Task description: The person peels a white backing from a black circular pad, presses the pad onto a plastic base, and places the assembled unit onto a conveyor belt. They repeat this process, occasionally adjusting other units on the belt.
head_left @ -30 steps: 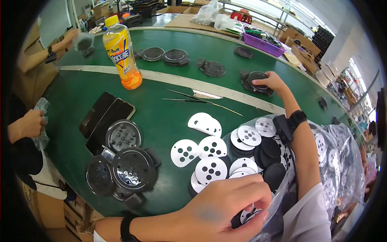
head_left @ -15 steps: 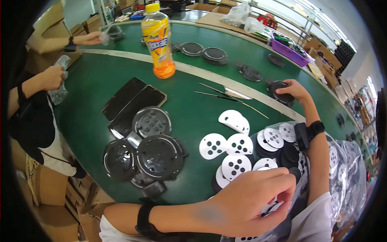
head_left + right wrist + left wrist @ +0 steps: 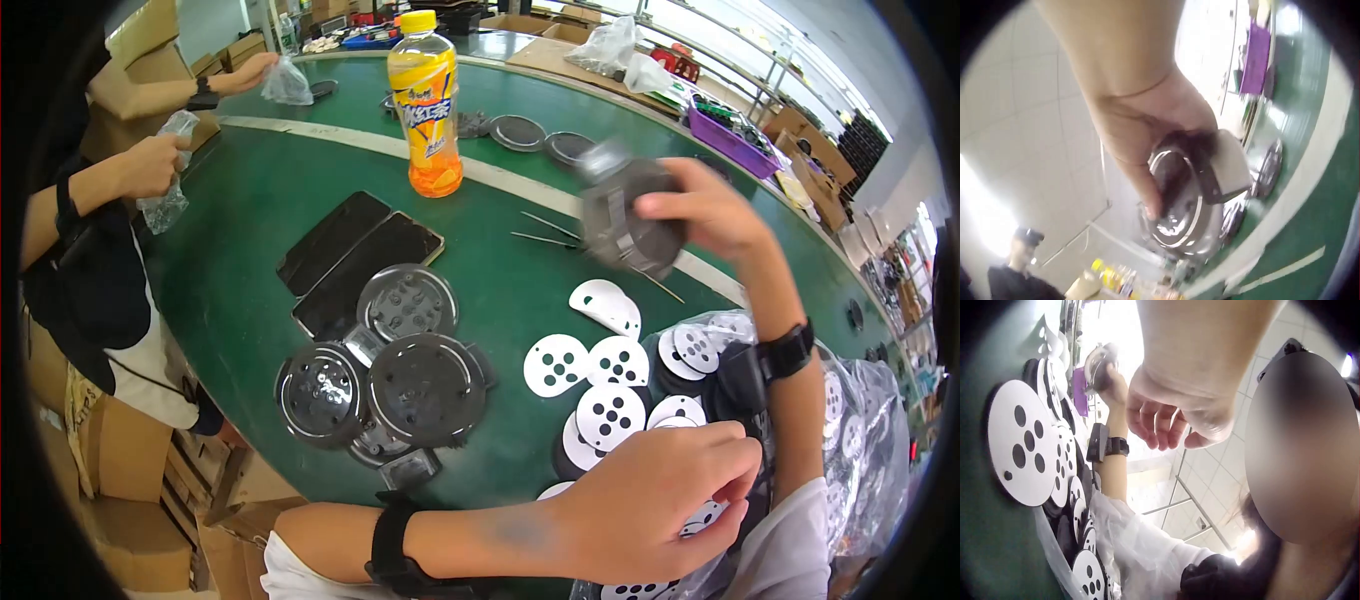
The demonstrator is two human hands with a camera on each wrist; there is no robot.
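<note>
My right hand [image 3: 715,210] grips a dark round part with a blocky end [image 3: 632,215], held up over the pale strip on the green table. In the right wrist view the thumb of the hand [image 3: 1154,134] lies across the glossy round part [image 3: 1175,200]. My left hand [image 3: 650,505] hovers over white discs with black holes [image 3: 610,415]. The left wrist view shows this hand [image 3: 1175,412] with loosely curled fingers and nothing in them, beside the discs [image 3: 1022,444]. Several dark round parts [image 3: 425,390] are grouped on the table at the left.
A drink bottle [image 3: 428,115] stands beyond a dark folded case [image 3: 360,265]. Tweezers [image 3: 548,238] lie near the strip. A plastic bag [image 3: 860,450] of discs is at the right, a purple basket [image 3: 735,140] at the far edge. Another person's hands [image 3: 150,165] hold clear plastic at the left.
My right hand has lifted the dark part off the table and brought it closer and leftward. My left hand stays over the discs. The head view has shifted.
</note>
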